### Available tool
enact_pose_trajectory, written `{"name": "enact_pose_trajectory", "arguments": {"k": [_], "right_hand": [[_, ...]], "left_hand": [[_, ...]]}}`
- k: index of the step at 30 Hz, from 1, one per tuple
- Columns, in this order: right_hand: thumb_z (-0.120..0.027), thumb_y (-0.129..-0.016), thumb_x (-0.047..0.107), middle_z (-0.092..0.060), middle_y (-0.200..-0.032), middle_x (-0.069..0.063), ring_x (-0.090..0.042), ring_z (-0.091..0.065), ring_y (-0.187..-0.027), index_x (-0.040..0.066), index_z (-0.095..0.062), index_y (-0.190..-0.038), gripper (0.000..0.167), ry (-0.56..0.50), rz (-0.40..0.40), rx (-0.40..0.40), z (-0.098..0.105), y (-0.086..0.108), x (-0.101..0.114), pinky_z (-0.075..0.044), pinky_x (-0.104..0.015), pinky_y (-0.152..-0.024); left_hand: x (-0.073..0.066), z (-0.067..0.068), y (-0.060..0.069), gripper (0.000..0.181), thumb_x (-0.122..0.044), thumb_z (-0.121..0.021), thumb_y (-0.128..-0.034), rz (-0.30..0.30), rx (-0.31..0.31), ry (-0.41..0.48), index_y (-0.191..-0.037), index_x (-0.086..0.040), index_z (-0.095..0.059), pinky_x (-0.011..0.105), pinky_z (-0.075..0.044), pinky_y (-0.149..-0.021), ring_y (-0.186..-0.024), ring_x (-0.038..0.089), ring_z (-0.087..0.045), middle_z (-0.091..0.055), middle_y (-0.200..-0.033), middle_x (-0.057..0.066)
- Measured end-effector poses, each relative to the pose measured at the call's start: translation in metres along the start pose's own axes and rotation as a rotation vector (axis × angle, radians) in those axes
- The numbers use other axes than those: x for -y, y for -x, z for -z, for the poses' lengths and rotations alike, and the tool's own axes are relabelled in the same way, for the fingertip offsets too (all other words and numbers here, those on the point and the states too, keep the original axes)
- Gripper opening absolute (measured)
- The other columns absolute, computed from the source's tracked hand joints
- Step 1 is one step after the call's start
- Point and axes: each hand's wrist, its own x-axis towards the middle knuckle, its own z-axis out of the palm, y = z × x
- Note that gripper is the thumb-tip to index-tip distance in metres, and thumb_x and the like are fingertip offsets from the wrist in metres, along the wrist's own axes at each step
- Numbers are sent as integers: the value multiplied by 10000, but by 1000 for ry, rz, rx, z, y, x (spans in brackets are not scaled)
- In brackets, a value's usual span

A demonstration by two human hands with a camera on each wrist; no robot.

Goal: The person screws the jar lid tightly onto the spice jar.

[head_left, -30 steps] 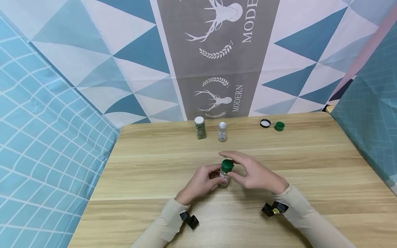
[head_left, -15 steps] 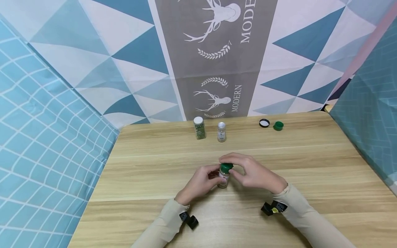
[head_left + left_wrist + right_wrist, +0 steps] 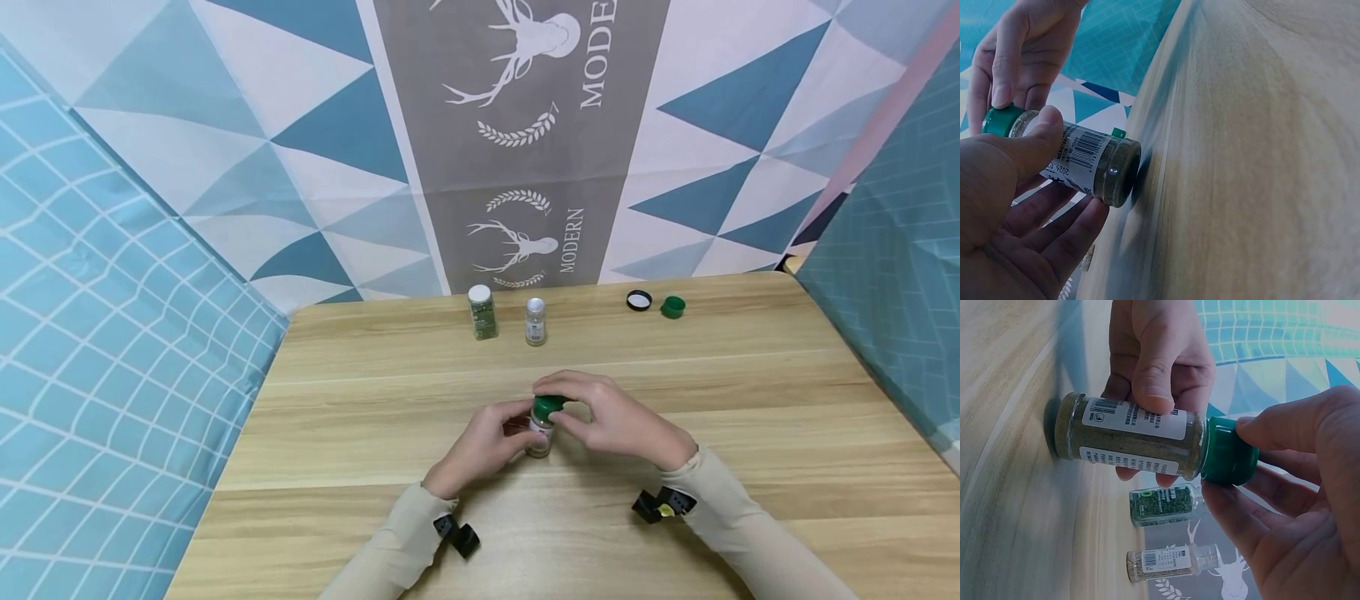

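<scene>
A glass spice jar (image 3: 1135, 434) with a white barcode label and brownish powder inside stands upright on the wooden table, in front of the person. Fingers and thumb of the left hand (image 3: 483, 440) grip its body from the left. On its top sits a green cap (image 3: 1225, 456). The right hand (image 3: 615, 423) pinches this cap between thumb and fingers from the right. In the left wrist view, the left thumb lies across the jar's label, while the right hand (image 3: 1019, 62) reaches the cap at the jar's far end.
Toward the back of the table (image 3: 360, 400) stand a jar of green flakes (image 3: 483, 313) with a white top and a smaller labelled jar (image 3: 535, 323). Farther right lie a black ring-shaped lid (image 3: 639, 300) and another green cap (image 3: 672, 307). Patterned cloths hang behind and beside the table.
The right hand's thumb and fingers, earlier spread around the green cap, have come down and closed on it. The left hand keeps its grip on the jar.
</scene>
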Motion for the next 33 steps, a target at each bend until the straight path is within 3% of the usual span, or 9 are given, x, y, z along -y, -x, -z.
{"name": "enact_pose_trajectory", "arguments": {"k": [6,19,25,33], "right_hand": [[-766,-944,163,-690,-1307,11,-140,-666,-1198,135,-704,-1281,344,3,-10,-11,0,0,-1,-574,-342,-1016],[-753,-958,173,-702,-1235,-4,-108,-688,-1086,83,-700,-1248,308,-34,-2,-12,1,-1,-2,-618,-321,-913],[-756,-961,220,-697,-1256,-8,-136,-680,-1138,116,-690,-1268,331,-10,-12,-8,1,-1,-2,-610,-327,-938],[-719,-986,338,-627,-1426,-39,-233,-613,-1305,125,-614,-1403,480,32,-32,-12,5,2,0,-567,-395,-1032]], "left_hand": [[0,0,0,471,-262,-778,-924,10,3,0,-1359,-121,-668,207,-591,-875,-976,61,-708,-761,-1158,12],[0,0,0,499,-286,-769,-932,19,5,-6,-1386,-117,-648,205,-588,-867,-980,57,-704,-758,-1173,14],[0,0,0,479,-277,-769,-934,8,6,-11,-1376,-127,-659,208,-591,-864,-980,49,-702,-758,-1173,7],[-1,0,1,484,-256,-777,-927,12,8,-5,-1378,-126,-657,212,-590,-873,-985,59,-705,-761,-1157,2]]}}
